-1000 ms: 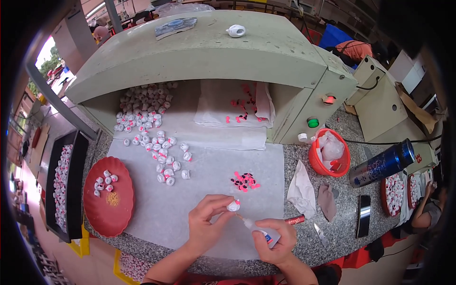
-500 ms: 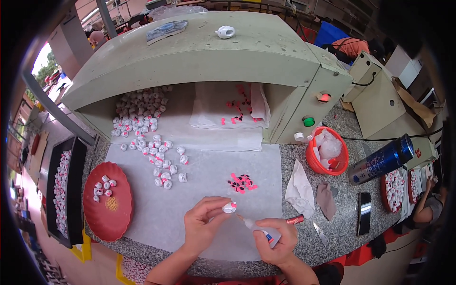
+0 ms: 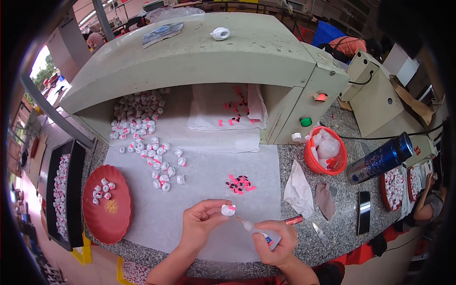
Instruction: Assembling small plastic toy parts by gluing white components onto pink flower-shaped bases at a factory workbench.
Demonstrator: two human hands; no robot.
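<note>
Between the thumb and fingers of my left hand (image 3: 195, 227) is a small white cat-head figure (image 3: 228, 210) with a pink bow. My right hand (image 3: 277, 243) is closed around a white glue bottle (image 3: 267, 237) with a thin nozzle. The nozzle tip is right beside the figure's lower edge; whether the two touch is hard to tell. On the white paper (image 3: 213, 166) beyond my hands lies a pile of small pink and black pieces (image 3: 240, 184). Further left, several similar white heads (image 3: 164, 164) spread out from the opening of a pale green box-like machine (image 3: 204, 61).
At left stand a red scalloped dish (image 3: 97, 225) holding heads and tiny yellow bits (image 3: 110, 206), and a black tray (image 3: 78, 190) of heads. On the right are an orange basket (image 3: 311, 159), white cloth (image 3: 298, 190), small blade (image 3: 319, 233), phone (image 3: 364, 213) and blue bottle (image 3: 380, 159).
My left fingers have turned the head so that its front and bow show more. The nozzle stays close beside it, and my right hand has barely moved.
</note>
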